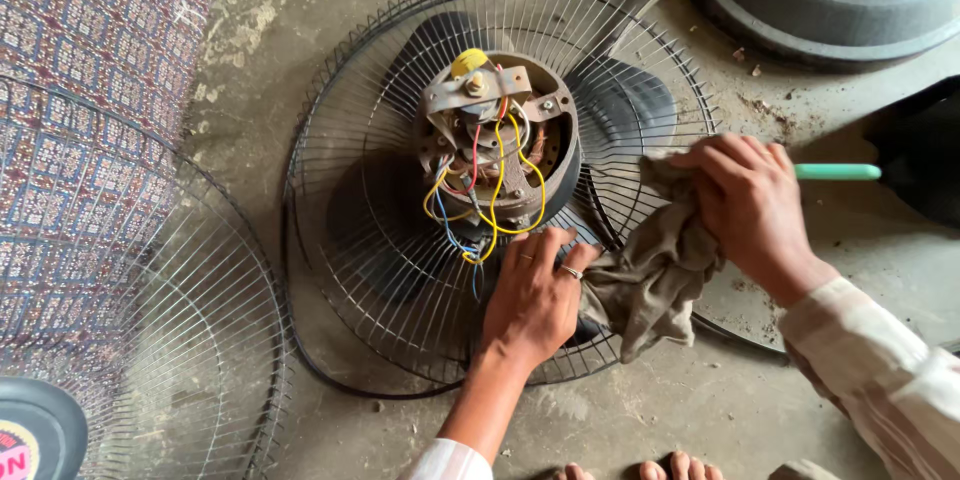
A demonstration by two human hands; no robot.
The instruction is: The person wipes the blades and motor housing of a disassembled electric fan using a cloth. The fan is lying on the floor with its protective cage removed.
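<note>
Toes [680, 467] peek in at the bottom. On the floor [700, 410] lies the fan [480, 190], motor open, wires showing. Left hand [535, 295] presses flat on its wire guard [380, 280], holding nothing. Right hand [750, 205] squeezes a rag [650, 280] against the guard. Wiping looks only partly done; blades look dusty.

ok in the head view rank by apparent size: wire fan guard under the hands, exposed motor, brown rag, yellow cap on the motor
1. wire fan guard
2. exposed motor
3. brown rag, looks close to the motor, so that order is unsure
4. yellow cap
</note>
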